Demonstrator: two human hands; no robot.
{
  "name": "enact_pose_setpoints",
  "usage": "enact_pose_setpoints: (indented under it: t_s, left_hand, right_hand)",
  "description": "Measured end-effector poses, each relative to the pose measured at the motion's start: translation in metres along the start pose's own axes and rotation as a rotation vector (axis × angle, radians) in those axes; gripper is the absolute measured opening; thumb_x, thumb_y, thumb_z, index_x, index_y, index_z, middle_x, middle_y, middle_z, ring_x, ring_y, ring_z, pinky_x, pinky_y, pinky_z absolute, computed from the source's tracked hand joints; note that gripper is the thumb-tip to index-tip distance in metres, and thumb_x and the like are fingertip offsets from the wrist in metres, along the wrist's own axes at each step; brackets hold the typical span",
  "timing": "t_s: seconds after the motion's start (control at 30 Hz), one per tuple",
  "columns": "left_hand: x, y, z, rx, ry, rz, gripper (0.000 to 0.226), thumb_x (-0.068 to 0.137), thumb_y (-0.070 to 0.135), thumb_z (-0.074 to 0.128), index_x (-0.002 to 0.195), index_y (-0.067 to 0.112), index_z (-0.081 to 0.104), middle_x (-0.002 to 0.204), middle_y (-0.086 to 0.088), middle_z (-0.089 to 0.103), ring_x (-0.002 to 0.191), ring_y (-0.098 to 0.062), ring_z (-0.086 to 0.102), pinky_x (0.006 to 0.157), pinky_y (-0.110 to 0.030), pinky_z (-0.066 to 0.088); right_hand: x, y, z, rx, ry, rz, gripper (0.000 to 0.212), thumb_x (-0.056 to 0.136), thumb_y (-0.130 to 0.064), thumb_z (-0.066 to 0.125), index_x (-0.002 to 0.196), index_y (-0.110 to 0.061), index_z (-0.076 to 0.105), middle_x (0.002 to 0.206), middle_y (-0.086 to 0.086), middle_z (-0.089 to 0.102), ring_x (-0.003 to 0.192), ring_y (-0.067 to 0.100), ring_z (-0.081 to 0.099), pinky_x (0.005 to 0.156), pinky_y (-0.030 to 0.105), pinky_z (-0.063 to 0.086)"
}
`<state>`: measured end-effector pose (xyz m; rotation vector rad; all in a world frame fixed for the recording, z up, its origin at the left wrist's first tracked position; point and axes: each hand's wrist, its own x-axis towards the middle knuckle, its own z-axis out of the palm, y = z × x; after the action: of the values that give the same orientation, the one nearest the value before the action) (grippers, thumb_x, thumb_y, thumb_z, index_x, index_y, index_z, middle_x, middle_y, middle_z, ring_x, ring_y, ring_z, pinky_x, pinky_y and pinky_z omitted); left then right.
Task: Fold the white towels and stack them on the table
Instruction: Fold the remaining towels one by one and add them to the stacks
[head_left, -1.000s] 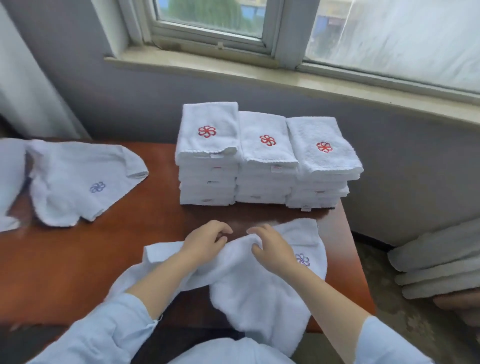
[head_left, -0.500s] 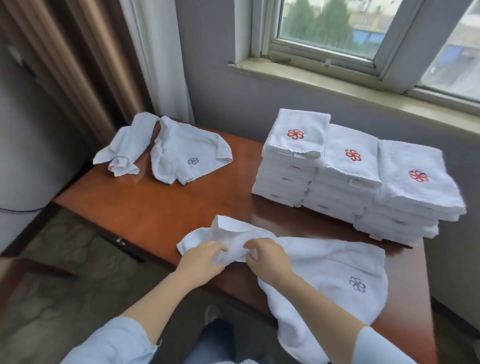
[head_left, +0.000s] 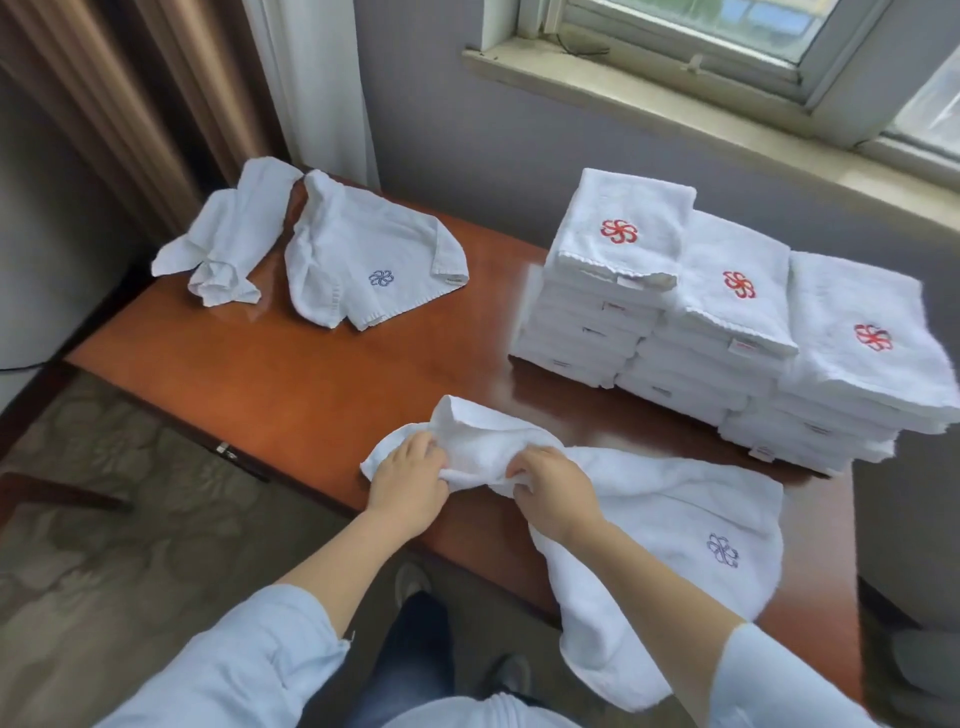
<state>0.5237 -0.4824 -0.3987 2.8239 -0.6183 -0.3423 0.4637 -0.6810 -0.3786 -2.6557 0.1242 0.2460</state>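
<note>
A loose white towel (head_left: 675, 525) with a blue flower mark lies at the near edge of the brown table (head_left: 322, 384), part of it hanging over the front. My left hand (head_left: 410, 480) and my right hand (head_left: 550, 488) both grip its bunched upper edge, close together. Three stacks of folded white towels (head_left: 727, 322) with red flower marks stand side by side at the back right. Two more unfolded white towels lie at the far left: a flat one (head_left: 363, 260) with a blue mark and a crumpled one (head_left: 228, 234).
A grey wall and a window sill (head_left: 701, 98) run behind the table. Brown and white curtains (head_left: 208, 93) hang at the back left. Patterned carpet (head_left: 130, 519) lies left of the table, and my shoes show below the table edge.
The view has swung left, bringing the far-left towels and curtains into sight. Both hands have shifted along the towel's edge toward its left end, still gripping it.
</note>
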Motion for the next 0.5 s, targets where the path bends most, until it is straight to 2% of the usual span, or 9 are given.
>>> enact_pose_setpoints:
  t_s: [0.1, 0.17, 0.23, 0.33, 0.4, 0.5]
  left_hand:
    - [0.001, 0.007, -0.023, -0.275, 0.068, -0.148, 0.012, 0.096, 0.027, 0.040, 0.097, 0.021, 0.050, 0.096, 0.006, 0.059, 0.085, -0.020, 0.059, 0.062, -0.032, 0.043]
    - [0.003, 0.010, -0.043, -0.346, 0.118, -0.216, 0.012, 0.099, 0.032, 0.037, 0.099, 0.025, 0.046, 0.083, 0.005, 0.059, 0.072, -0.018, 0.058, 0.057, -0.032, 0.045]
    - [0.005, 0.014, -0.063, -0.395, 0.202, -0.245, 0.008, 0.099, 0.033, 0.040, 0.101, 0.029, 0.047, 0.083, 0.008, 0.060, 0.071, -0.013, 0.057, 0.055, -0.029, 0.044]
    - [0.010, 0.022, -0.089, -0.502, 0.319, -0.283, 0.010, 0.093, 0.029, 0.053, 0.102, 0.028, 0.051, 0.088, 0.012, 0.060, 0.075, -0.009, 0.056, 0.056, -0.027, 0.040]
    - [0.016, 0.023, -0.105, -0.609, 0.323, -0.354, 0.022, 0.090, 0.026, 0.060, 0.110, 0.023, 0.051, 0.098, 0.009, 0.059, 0.084, -0.014, 0.057, 0.065, -0.029, 0.042]
    - [0.026, 0.014, -0.123, -0.781, 0.320, -0.478, 0.039, 0.089, 0.015, 0.058, 0.126, 0.014, 0.047, 0.113, -0.006, 0.058, 0.094, -0.026, 0.058, 0.079, -0.031, 0.044]
  right_hand:
    - [-0.004, -0.004, -0.012, 0.138, 0.068, 0.030, 0.028, 0.086, -0.008, 0.050, 0.105, -0.020, 0.067, 0.106, -0.009, 0.069, 0.103, 0.016, 0.059, 0.074, 0.028, 0.044]
    - [-0.007, -0.008, -0.026, 0.272, 0.144, 0.043, 0.021, 0.086, -0.012, 0.051, 0.099, -0.025, 0.062, 0.096, -0.015, 0.067, 0.092, 0.011, 0.060, 0.070, 0.025, 0.044]
    - [-0.012, -0.013, -0.042, 0.393, 0.225, 0.049, 0.018, 0.085, -0.015, 0.051, 0.089, -0.032, 0.057, 0.084, -0.020, 0.063, 0.083, 0.003, 0.057, 0.065, 0.021, 0.041]
    - [-0.016, -0.019, -0.067, 0.560, 0.379, 0.051, 0.018, 0.081, -0.012, 0.052, 0.077, -0.030, 0.054, 0.074, -0.020, 0.058, 0.073, 0.003, 0.053, 0.064, 0.024, 0.042]
    - [-0.015, -0.021, -0.082, 0.655, 0.485, 0.071, 0.020, 0.081, -0.009, 0.052, 0.071, -0.027, 0.052, 0.067, -0.019, 0.054, 0.066, 0.004, 0.049, 0.062, 0.027, 0.039]
    - [-0.010, -0.020, -0.100, 0.731, 0.597, 0.123, 0.020, 0.083, -0.009, 0.053, 0.071, -0.025, 0.051, 0.067, -0.022, 0.053, 0.065, 0.001, 0.048, 0.064, 0.027, 0.040]
